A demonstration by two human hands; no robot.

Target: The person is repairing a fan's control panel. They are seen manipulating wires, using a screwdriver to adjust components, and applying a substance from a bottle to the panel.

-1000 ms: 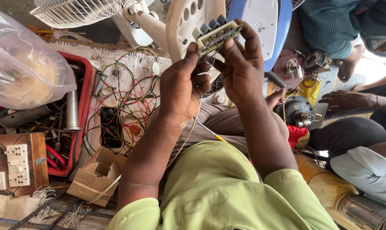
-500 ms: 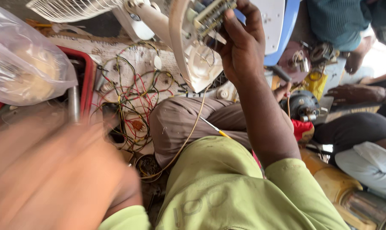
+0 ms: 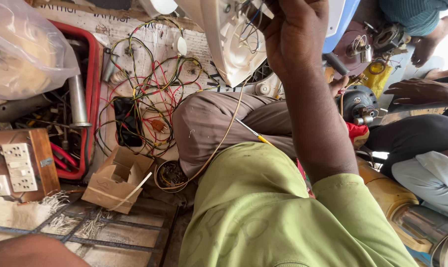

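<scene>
While the right hand [image 3: 295,37] is gripping a wired part at the top edge (fingers closed, the part itself mostly cut off from view), the white fan housing [image 3: 234,44] is sitting directly beside it, open side showing. A red tray [image 3: 91,99] of tools is lying at left under a clear plastic bag [image 3: 21,49]. Tangled wires [image 3: 145,94] are crowding the board between. A small cardboard box [image 3: 116,179] is resting below. Only the left forearm is showing, low left; its grip cannot be told.

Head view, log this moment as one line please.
right hand: raised, gripping inside white fan housing | left hand: only forearm at bottom edge | wire tangle: on floor, untouched | cardboard box: open
</scene>
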